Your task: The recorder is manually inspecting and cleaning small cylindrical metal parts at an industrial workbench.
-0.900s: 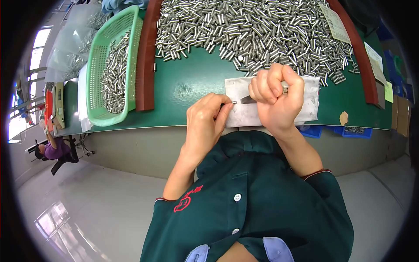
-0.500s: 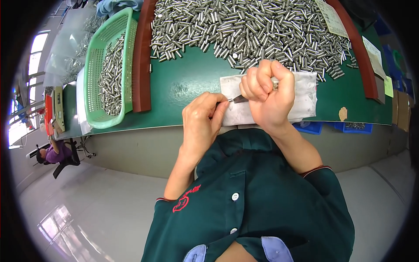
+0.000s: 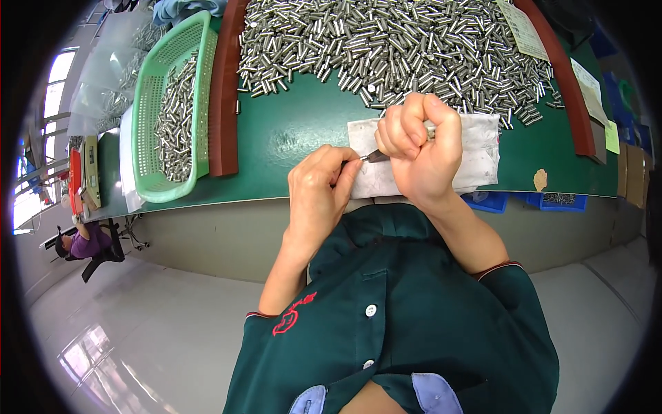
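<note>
We see a small metal tool (image 3: pixel 376 156), thin and grey, lying level at frame centre, its visible stretch bridging the gap between both hands; ends hidden. We note a short silver pin (image 3: pixel 429 131) in the fist just right of centre, only a sliver showing between the fingers. Both sit over a white cloth (image 3: pixel 476 148), creased, spread flat on the green bench, centre right, near the bench's front edge. Above the cloth, across the upper centre and right, we log a wide heap of pins (image 3: pixel 414 41), shiny short cylinders lying every which way, the nearest ones touching the cloth's top edge.
</note>
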{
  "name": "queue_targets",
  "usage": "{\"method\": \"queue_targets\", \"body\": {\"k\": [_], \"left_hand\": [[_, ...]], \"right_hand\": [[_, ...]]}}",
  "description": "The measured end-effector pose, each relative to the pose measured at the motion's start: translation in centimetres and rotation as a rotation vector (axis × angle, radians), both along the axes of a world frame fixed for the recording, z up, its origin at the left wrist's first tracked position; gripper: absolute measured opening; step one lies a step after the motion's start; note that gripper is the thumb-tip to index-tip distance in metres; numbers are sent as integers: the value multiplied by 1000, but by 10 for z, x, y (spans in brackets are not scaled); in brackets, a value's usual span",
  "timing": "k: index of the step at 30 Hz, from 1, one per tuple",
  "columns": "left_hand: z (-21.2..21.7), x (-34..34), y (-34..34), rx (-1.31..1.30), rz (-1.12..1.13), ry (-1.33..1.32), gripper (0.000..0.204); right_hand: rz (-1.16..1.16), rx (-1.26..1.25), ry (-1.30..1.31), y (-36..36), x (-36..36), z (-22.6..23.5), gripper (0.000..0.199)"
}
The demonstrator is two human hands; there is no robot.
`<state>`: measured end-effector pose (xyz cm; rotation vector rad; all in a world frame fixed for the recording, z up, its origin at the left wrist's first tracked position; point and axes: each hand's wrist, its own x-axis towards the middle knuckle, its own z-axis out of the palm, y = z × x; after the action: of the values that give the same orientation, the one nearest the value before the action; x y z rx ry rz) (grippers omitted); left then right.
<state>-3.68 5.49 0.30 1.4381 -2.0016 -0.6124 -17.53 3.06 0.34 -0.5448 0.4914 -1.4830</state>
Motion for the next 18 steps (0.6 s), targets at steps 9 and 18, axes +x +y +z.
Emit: {"method": "queue_targets", "body": {"k": [9, 18], "left_hand": [[0, 2, 7, 2, 5, 26, 8], [-1, -3, -8, -2, 9, 36, 8]], "right_hand": [[-48, 8, 1, 7, 9, 1, 32], [-32, -61, 203, -6, 7, 5, 36]]}}
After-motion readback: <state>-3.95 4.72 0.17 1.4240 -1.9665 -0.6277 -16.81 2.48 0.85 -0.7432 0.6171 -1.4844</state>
